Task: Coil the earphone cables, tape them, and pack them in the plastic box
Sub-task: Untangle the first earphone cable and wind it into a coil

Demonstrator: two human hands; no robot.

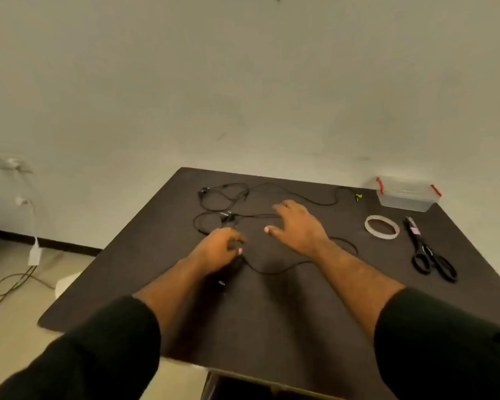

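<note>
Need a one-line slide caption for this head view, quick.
Both hands, left hand and right hand, reach for loose earphone cables on dark table; tape roll, scissors, plastic box wait right.

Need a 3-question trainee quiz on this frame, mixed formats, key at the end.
1. True or false: the plastic box has its lid on.
2. Which item lies between the box and the scissors?
A. the tape roll
B. a marker
C. a phone
3. Fill in: the left hand is closed on the ____ , while the right hand is spread open above the table.

Key
1. True; the red latches sit at its ends.
2. A
3. Earphone cable; the rest of the cables lie loose and uncoiled.
</note>
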